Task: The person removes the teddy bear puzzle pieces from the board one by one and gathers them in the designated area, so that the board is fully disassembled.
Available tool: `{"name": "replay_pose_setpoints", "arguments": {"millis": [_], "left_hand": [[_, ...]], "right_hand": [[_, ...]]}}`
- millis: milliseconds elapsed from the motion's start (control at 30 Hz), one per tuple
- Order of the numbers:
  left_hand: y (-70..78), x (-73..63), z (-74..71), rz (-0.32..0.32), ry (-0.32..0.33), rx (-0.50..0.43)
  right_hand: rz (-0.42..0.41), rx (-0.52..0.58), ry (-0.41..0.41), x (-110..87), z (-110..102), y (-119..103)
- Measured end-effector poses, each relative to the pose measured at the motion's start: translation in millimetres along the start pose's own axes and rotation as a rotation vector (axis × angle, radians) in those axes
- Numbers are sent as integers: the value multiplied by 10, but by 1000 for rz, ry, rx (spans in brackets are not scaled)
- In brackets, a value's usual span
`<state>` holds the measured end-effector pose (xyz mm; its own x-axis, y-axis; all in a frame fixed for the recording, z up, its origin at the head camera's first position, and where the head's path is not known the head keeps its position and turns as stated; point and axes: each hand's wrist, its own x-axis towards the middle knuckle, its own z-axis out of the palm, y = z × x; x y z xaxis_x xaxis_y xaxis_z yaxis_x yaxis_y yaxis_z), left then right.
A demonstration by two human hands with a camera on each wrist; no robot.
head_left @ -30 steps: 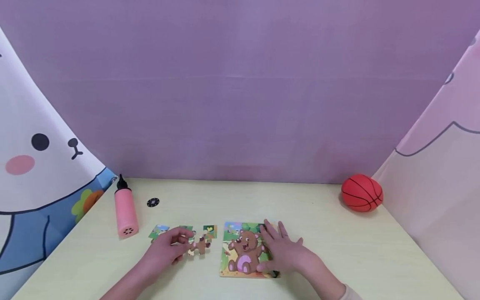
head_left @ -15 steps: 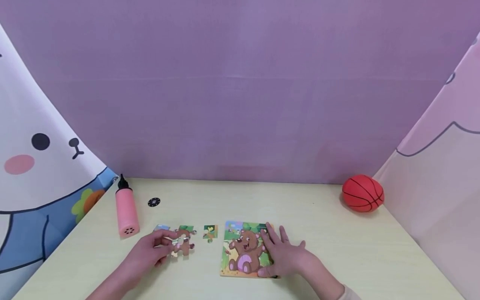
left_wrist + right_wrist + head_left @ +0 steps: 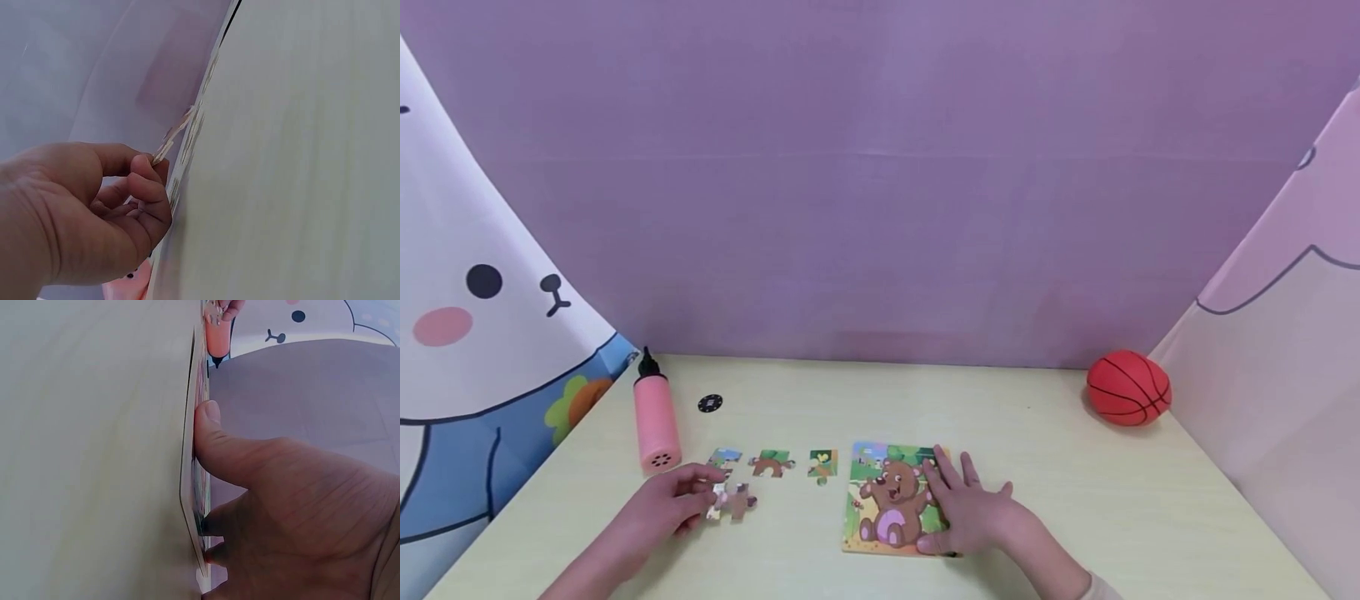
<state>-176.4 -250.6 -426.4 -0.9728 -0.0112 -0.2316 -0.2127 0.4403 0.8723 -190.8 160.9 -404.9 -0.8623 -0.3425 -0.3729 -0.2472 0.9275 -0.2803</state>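
Observation:
In the head view my left hand [image 3: 658,512] pinches a jigsaw puzzle piece [image 3: 739,502], brown with pale parts, between thumb and fingers. The left wrist view shows this puzzle piece [image 3: 177,132] edge-on, tilted and raised off the table. Just behind it lie loose puzzle pieces: a blue and green one [image 3: 727,457] beside the fingertips, a brown and green one [image 3: 771,463], and one with a yellow shape [image 3: 823,463]. My right hand [image 3: 973,508] rests with spread, straight fingers on the right side of a bear picture puzzle board [image 3: 891,504], covering part of it.
A pink bottle-shaped pump [image 3: 657,421] with a black nozzle lies at the left, near a black round chip [image 3: 711,403]. At the back right of the pale table [image 3: 925,400] sits a red ball [image 3: 1128,388]. Printed and purple cloths [image 3: 880,208] enclose the table.
My left hand has moved left with the puzzle piece, from near the board to the left end of the loose pieces, uncovering them. My right hand stays on the board.

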Motion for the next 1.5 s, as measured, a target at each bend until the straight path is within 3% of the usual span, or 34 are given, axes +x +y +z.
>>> {"name": "replay_pose_setpoints", "arguments": {"millis": [200, 567, 967, 1233, 1333, 1500], "left_hand": [[-60, 5, -107, 12, -17, 20], [-127, 16, -246, -20, 19, 88], [-145, 38, -288, -51, 32, 138], [-140, 53, -315, -18, 55, 232], [-101, 36, -292, -12, 65, 219], [-17, 7, -174, -20, 66, 122]], "right_hand": [[0, -6, 11, 8, 22, 14], [-6, -14, 15, 17, 31, 16], [-14, -11, 14, 13, 31, 19], [-15, -12, 18, 13, 24, 12], [-11, -12, 13, 13, 25, 15], [-12, -13, 8, 19, 31, 22]]}}
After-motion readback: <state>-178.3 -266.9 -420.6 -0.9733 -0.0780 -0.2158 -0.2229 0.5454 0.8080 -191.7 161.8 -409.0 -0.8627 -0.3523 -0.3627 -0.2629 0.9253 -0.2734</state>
